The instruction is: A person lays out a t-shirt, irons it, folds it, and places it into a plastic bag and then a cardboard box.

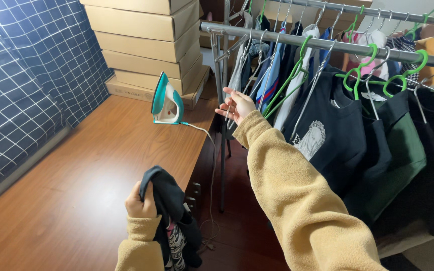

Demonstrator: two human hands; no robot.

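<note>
A teal and white iron (167, 100) stands upright on the wooden table (76, 185), its cord (199, 128) trailing off the edge. Flat cardboard boxes (149, 42) are stacked behind it, and a checked blue cloth (23, 80) hangs alongside.
</note>
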